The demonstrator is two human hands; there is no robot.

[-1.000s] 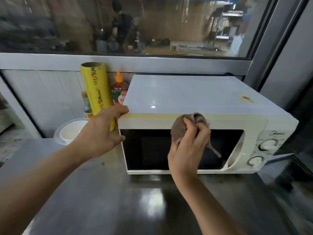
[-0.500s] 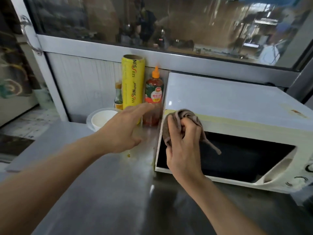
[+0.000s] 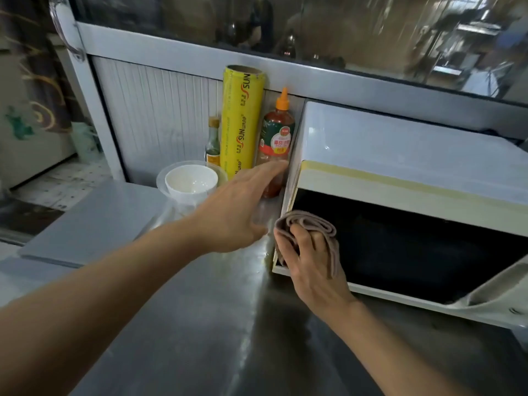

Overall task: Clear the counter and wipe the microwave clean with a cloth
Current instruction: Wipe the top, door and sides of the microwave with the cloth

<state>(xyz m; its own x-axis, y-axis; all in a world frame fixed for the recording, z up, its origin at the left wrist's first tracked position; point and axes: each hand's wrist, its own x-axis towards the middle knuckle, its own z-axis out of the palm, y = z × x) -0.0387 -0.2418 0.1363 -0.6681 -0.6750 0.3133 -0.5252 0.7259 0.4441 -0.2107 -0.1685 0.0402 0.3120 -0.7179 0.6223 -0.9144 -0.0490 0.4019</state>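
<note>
Microwave (image 3: 400, 178) is sitting at the desk's (image 3: 200, 324) right, the right hand (image 3: 311, 261) gripping a cloth (image 3: 311, 224) against its door while the open left hand (image 3: 237, 207) is reaching toward the "SUNWRAP" roll (image 3: 241, 121) and sauce bottle (image 3: 275, 138).

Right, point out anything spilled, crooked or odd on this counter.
Small yellowish spots sit on the steel counter by the microwave front-left corner, like dried drips. Otherwise nothing is tipped: the wrap roll, sauce bottle and bowl all stand upright.
</note>
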